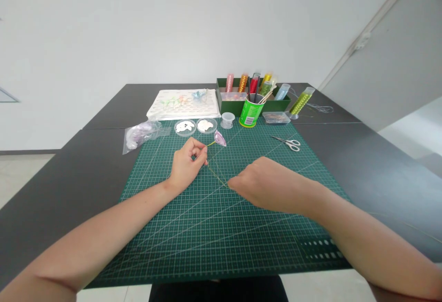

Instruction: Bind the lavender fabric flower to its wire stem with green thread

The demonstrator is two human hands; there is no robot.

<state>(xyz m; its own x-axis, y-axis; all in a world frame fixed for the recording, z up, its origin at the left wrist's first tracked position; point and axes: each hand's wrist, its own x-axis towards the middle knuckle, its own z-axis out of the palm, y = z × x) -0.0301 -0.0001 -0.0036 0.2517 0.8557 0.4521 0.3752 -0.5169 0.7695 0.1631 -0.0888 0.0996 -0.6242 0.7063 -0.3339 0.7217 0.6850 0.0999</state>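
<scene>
Between its thumb and fingers my left hand (189, 161) pinches the thin green stem of a small light purple flower (220, 138). The flower head points up and to the right, just beyond the fingertips. A fine greenish thread (217, 176) runs from my left fingertips down to my right hand (264, 182). My right hand is closed, its back toward me, and grips the thread's other end; its fingertips are mostly hidden. Both hands are above the green cutting mat (193, 242).
White-handled scissors (292, 144) lie right of my hands. Behind stand a green can (251, 111) with sticks, a dark green box (235, 106) of coloured tubes, round dishes (185, 127) of white pieces and a white pad (186, 104). A plastic bag (140, 135) lies left.
</scene>
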